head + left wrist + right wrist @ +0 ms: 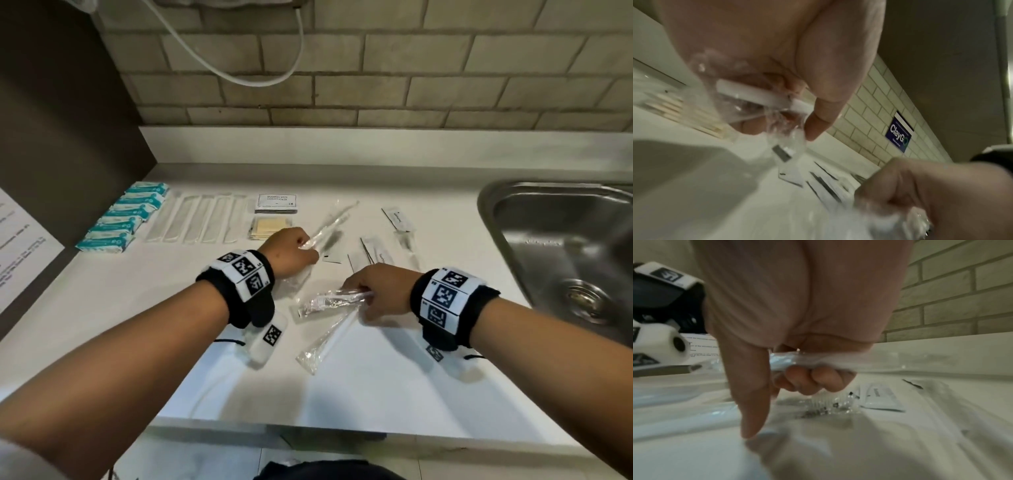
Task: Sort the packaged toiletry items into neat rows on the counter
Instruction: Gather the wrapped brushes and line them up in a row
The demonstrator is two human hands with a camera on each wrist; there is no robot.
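Observation:
On the white counter (394, 383) my left hand (296, 251) grips a clear-wrapped toothbrush packet (329, 228); its white handle (756, 95) crosses my curled fingers. My right hand (371, 287) holds another wrapped toothbrush (329, 301), its packet (838, 360) pinched under curled fingers with the thumb (750, 394) pointing down. A third clear packet (325, 342) lies below it. Sorted rows sit at the back left: teal soap packs (126, 219), clear comb sleeves (202, 219), a shampoo sachet (277, 202) and yellow sachets (267, 228).
Loose white sachets (399, 219) and toothpaste packets (373, 253) lie scattered centre-right. A steel sink (565, 246) sinks into the counter on the right. A tiled wall (376, 85) with a hanging cable stands behind; a dark panel (68, 120) bounds the left.

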